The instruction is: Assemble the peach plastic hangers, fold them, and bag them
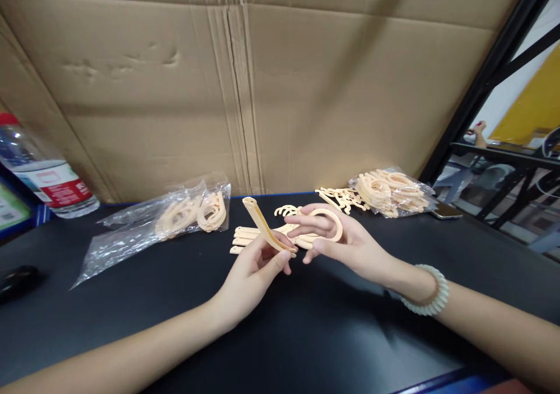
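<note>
My left hand (256, 268) pinches a straight beige plastic bar (263, 225) that slants up and to the left. My right hand (339, 242) is closed around a curved beige plastic hook piece (332, 219), its fingers curled through the loop. The two pieces meet between my hands above the black tabletop (280, 330). Under my hands lies a small stack of similar beige bars (245, 236). A pale bead bracelet (431, 292) circles my right wrist.
A clear bag of beige curved parts (175, 219) lies to the left. Another bag of them (391, 191) and some loose parts (339, 197) sit at the back right. A water bottle (41, 172) lies far left. A cardboard wall (262, 91) stands behind.
</note>
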Motion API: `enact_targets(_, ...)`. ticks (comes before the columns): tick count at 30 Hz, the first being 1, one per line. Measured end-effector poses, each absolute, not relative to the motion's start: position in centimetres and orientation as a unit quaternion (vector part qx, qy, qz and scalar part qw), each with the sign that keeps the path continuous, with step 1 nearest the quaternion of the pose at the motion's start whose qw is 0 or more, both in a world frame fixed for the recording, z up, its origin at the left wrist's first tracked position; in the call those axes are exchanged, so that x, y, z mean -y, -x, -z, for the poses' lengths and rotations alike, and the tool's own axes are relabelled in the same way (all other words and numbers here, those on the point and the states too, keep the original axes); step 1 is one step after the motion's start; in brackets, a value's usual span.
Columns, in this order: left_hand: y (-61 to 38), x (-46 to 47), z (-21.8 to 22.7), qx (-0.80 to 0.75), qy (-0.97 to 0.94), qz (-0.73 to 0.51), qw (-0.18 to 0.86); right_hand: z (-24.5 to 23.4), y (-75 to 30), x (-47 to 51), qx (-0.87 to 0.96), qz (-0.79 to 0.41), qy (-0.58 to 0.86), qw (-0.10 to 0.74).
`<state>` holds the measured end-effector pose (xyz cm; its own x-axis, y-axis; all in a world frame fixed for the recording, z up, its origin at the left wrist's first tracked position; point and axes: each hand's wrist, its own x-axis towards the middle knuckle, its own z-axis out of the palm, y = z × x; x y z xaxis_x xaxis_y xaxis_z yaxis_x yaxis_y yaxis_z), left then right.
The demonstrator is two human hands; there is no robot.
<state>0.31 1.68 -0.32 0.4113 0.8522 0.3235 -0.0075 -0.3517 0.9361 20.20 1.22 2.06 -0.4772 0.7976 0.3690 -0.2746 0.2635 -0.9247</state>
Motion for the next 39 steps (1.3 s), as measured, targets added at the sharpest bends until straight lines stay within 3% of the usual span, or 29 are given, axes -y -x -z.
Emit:
enact_targets(5, -0.4, -1.7, 0.4, -0.311, -0.693, -0.446, 0.473, -1.7, -20.4, -1.5, 0.667, -0.567, 0.179, 0.450)
enact_targets(13, -0.4, -1.5, 0.1, -0.319, -0.695, -0.434, 0.477, -1.1, -20.5, -2.3, 0.665, -0.493, 0.313, 0.465)
enact_targets(21, -0.5, -1.5, 0.2, -0.325, -0.688, -0.443, 0.474, -2.0, -20.8, -1.9, 0.690, -0.334, 0.395, 0.507)
enact_targets(28, -0.4, -1.6, 0.5, -0.324, -0.658, -0.449, 0.509, -1.3, -19.8, -1.6, 0.598, -0.533, 0.328, 0.501)
enact_targets(39, -0.6, -1.6, 0.2, -0.325, -0.670, -0.439, 0.503, -0.8, -19.5, -1.6, 0.589, -0.577, 0.306, 0.475)
